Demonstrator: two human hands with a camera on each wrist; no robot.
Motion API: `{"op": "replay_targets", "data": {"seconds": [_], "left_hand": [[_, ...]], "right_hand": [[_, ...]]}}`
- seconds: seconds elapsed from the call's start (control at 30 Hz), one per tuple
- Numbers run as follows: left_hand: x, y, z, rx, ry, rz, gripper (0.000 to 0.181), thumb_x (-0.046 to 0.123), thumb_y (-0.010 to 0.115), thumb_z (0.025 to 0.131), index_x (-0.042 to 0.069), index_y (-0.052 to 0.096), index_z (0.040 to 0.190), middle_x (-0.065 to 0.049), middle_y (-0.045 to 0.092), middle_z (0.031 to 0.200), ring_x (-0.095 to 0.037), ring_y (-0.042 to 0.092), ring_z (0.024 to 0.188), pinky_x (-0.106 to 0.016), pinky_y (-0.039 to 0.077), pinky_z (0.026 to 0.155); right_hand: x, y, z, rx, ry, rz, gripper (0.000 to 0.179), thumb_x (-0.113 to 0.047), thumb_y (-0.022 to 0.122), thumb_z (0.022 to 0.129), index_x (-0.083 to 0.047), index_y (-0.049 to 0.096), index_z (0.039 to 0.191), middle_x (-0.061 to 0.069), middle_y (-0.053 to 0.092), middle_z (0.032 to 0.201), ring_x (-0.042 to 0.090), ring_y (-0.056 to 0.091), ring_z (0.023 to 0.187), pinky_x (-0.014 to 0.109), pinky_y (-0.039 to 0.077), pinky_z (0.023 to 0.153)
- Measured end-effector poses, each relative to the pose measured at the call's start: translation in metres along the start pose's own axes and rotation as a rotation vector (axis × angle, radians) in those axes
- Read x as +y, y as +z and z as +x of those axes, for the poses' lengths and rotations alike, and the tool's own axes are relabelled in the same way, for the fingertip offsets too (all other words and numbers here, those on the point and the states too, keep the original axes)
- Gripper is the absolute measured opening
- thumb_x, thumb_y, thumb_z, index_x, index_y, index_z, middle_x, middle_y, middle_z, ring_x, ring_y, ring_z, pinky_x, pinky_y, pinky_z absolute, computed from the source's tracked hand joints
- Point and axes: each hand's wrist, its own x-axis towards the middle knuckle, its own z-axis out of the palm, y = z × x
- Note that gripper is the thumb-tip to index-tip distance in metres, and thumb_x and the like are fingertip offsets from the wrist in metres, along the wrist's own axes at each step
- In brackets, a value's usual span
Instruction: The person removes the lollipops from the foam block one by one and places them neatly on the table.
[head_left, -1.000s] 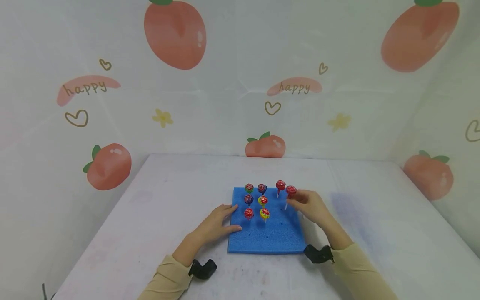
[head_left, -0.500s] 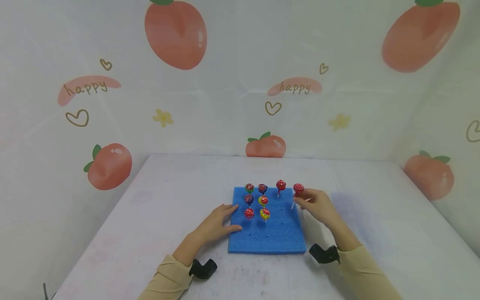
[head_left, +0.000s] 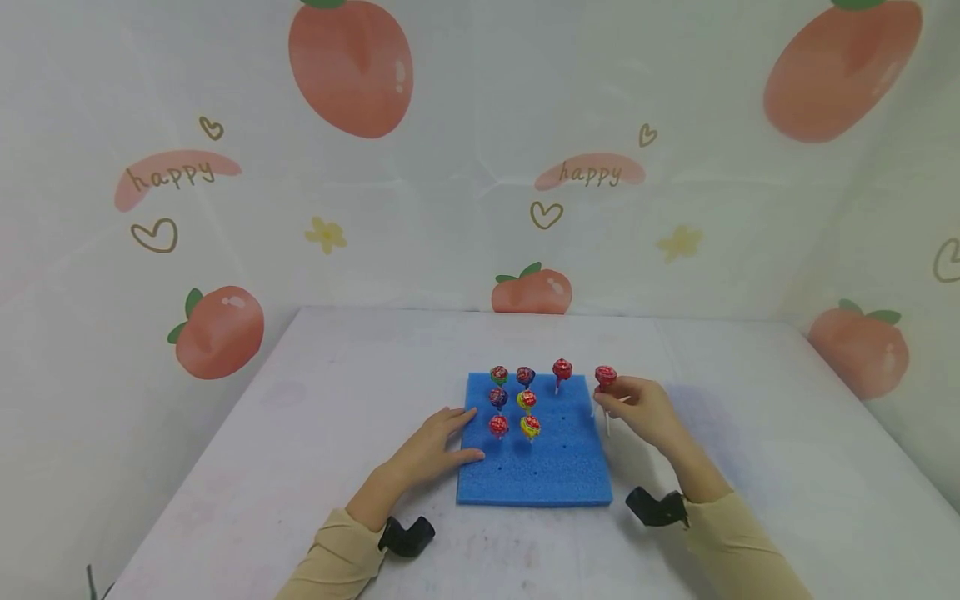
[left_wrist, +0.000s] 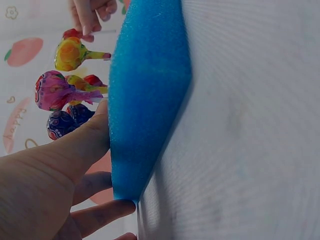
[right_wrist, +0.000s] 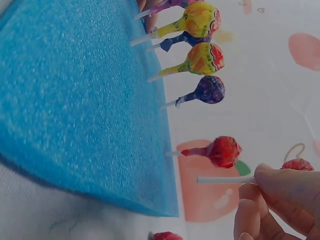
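My right hand [head_left: 637, 407] pinches a red-wrapped lollipop [head_left: 605, 375] above the right edge of a blue foam board [head_left: 555, 479]. In the right wrist view, its white stick [right_wrist: 225, 180] points at the board, its end free, and the head is partly hidden by the thumb. A second white stick [head_left: 608, 423] shows below the hand. My left hand [head_left: 427, 446] rests on the board's left edge, thumb and fingers spread and straight. Several lollipops stand upright in the board: a red one [head_left: 562, 368] at the back, two yellow ones [head_left: 530, 427], purple ones [head_left: 498, 398] and a pinkish-red one [head_left: 498, 426].
Small bare holes [head_left: 563, 417] show in the board's right and front parts. Another red wrapper [right_wrist: 167, 236] enters the bottom of the right wrist view. The white table [head_left: 360, 367] surrounds the board, with a fruit-printed cloth [head_left: 435, 208] hanging behind.
My right hand has moved to the right with the red lollipop, from over the board to its right edge. A second stick has come into sight below that hand. The left hand stays put.
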Motion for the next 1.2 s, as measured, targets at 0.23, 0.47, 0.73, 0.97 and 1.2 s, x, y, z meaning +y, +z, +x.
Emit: {"op": "replay_targets", "data": {"seconds": [0.23,0.47,0.73,0.97,1.2], "left_hand": [[-0.002,0.001,0.002,0.003,0.001,0.015,0.07,0.042,0.065,0.084,0.01,0.041,0.142,-0.017,0.041,0.145,-0.04,0.029,0.139,-0.057,0.029,0.11],[-0.002,0.001,0.002,0.001,0.002,0.014,0.07,0.042,0.065,0.084,0.01,0.041,0.142,-0.017,0.041,0.145,-0.04,0.029,0.139,-0.056,0.028,0.11],[-0.001,0.001,0.001,-0.011,0.0,0.012,0.07,0.041,0.065,0.084,0.01,0.04,0.142,-0.017,0.04,0.146,-0.04,0.027,0.14,-0.057,0.027,0.111],[-0.001,-0.001,0.0,-0.009,0.015,0.005,0.07,0.041,0.065,0.084,0.008,0.04,0.142,-0.019,0.04,0.145,-0.042,0.027,0.139,-0.058,0.028,0.11],[-0.002,0.001,0.001,-0.003,0.017,0.005,0.07,0.041,0.065,0.085,0.009,0.041,0.142,-0.018,0.04,0.145,-0.041,0.028,0.139,-0.057,0.028,0.11]], "right_hand": [[0.001,-0.004,-0.001,0.002,0.005,0.009,0.03,-0.017,0.059,0.092,0.004,0.063,0.113,0.022,0.068,0.105,0.027,0.065,0.083,0.031,0.056,0.072],[0.004,-0.008,-0.002,0.004,0.021,-0.004,0.032,-0.018,0.059,0.092,0.004,0.062,0.115,0.023,0.067,0.107,0.026,0.065,0.083,0.036,0.057,0.073],[0.006,-0.013,-0.007,0.026,0.064,-0.05,0.034,-0.021,0.06,0.091,0.003,0.061,0.115,0.023,0.066,0.109,0.022,0.065,0.079,0.031,0.056,0.07],[0.009,-0.016,-0.009,0.04,0.088,-0.078,0.034,-0.022,0.06,0.092,0.003,0.062,0.114,0.023,0.066,0.108,0.017,0.064,0.077,0.023,0.051,0.067],[0.012,-0.019,-0.012,0.047,0.104,-0.081,0.033,-0.022,0.06,0.092,0.003,0.062,0.113,0.023,0.066,0.108,0.018,0.064,0.078,0.025,0.051,0.068]]}}
